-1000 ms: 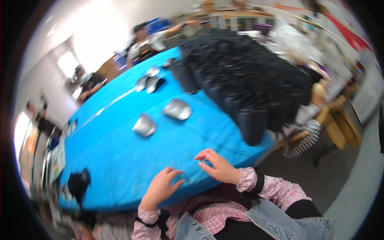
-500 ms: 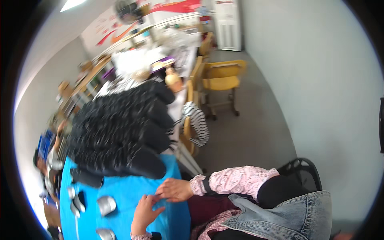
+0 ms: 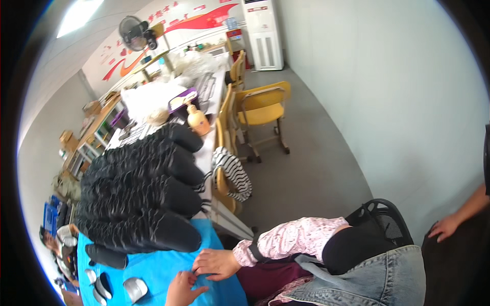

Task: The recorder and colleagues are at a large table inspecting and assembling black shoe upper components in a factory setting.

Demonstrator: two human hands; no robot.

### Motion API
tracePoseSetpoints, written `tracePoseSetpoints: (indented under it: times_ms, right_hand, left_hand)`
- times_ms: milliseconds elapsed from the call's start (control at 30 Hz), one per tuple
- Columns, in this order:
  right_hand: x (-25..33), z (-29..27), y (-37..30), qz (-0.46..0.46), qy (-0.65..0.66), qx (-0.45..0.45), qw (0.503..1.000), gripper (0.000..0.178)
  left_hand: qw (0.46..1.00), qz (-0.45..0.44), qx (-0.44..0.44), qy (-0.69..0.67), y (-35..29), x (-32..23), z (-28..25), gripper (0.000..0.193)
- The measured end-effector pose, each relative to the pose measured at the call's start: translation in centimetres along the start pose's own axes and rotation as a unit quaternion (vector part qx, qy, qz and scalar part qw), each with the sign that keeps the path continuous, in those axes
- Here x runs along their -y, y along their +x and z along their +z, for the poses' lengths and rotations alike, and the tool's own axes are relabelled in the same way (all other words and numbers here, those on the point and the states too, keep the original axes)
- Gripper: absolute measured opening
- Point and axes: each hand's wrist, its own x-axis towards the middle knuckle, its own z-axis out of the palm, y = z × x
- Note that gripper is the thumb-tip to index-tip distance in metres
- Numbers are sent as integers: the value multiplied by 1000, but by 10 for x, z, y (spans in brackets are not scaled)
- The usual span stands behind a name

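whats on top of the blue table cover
On the blue table cover: curved silver pieces, a loose black roll and the near part of a black ruched pile. The left hand and right hand are over it. Whatever lies beneath the pile is hidden.

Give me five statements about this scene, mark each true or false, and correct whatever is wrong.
1. Curved silver pieces lie on the blue cloth, to the left of the person's left hand. True.
2. The person's right hand is gripping the orange bottle. False: the right hand is over the blue cloth, and the orange bottle stands apart from it on the white table.
3. A striped cloth hangs over a yellow chair. True.
4. The pile of ruffled pieces is white. False: the pile is black.
5. A fan shows in the upper left part of the picture. True.
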Motion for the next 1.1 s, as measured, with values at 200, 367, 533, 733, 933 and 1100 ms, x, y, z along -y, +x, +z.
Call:
tracePoseSetpoints:
  times_ms: [200, 367, 533, 733, 933, 1100]
  right_hand:
    - [-3, 27, 13, -44, -1, -8, 999, 35]
    - [-5, 20, 9, -49, -80, -29, 995, 36]
    - [-2, 40, 2, -60, -87, -31, 994, 34]
    - [-8, 36, 4, -19, -56, 38, 997, 36]
    - [7, 22, 6, -3, -50, 35, 998, 32]
    - [2, 20, 11, -3, 10, 63, 998, 34]
  left_hand:
    - [990, -48, 123, 55, -14, 11, -6, 32]
    - [981, -22, 185, 53, 8, 37, 8, 41]
    - [975, -17, 216, 57, 14, 45, 13, 40]
    - [984, -13, 176, 0, 4, 38, 5, 37]
    - [993, 19, 112, -40, -7, 44, 15, 36]
    - [996, -6, 54, -64, -28, 17, 1, 28]
